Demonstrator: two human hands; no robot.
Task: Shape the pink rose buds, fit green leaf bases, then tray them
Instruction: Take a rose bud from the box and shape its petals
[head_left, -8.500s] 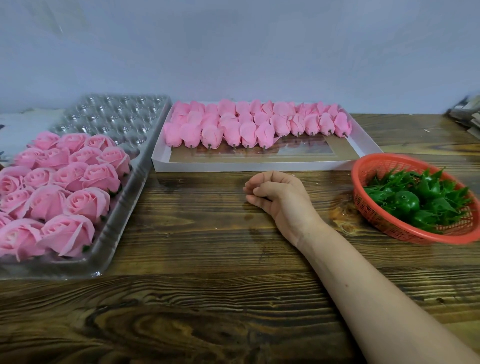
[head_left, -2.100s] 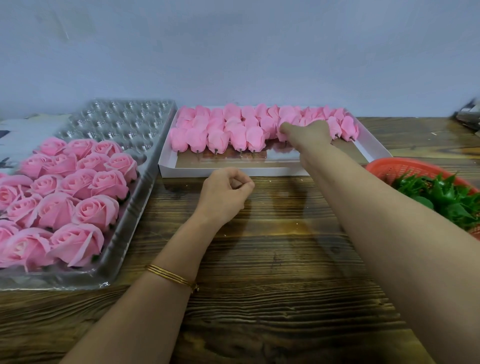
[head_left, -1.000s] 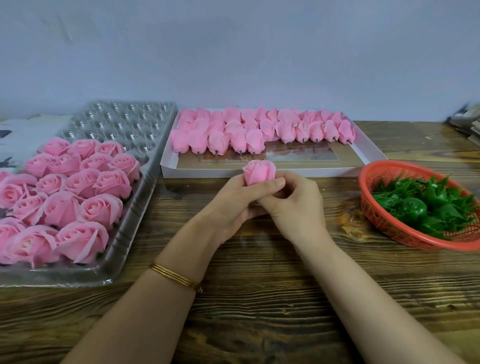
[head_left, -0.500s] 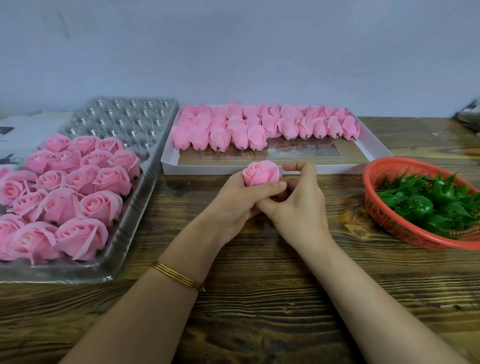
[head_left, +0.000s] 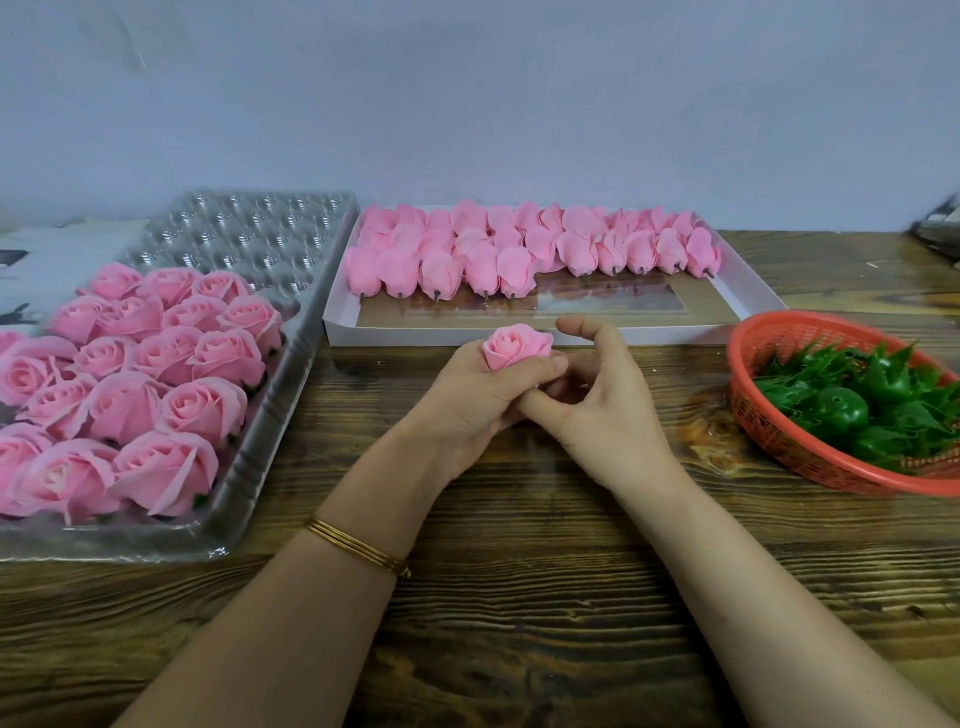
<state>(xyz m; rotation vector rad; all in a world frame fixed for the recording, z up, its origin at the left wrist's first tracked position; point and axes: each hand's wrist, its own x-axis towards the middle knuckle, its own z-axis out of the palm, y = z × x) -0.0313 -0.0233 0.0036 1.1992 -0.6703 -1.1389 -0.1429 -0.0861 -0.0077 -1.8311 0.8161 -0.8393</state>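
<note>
Petals could crease or tear if the left hand squeezes harder; its fingers wrap the rose bud, held over the worktop near the white box. Right hand curls alongside, forefinger lifted; whether it pinches the base is hidden. Bud looks soft, half-opened.

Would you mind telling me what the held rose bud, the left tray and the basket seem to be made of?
The rose bud: soft matte pink sheets, perhaps foam or soap; the petals show no shine. The tray: thin clear glossy plastic, with see-through dimpled cups catching highlights. The basket: orange-red moulded plastic, by its even lattice wall.
</note>
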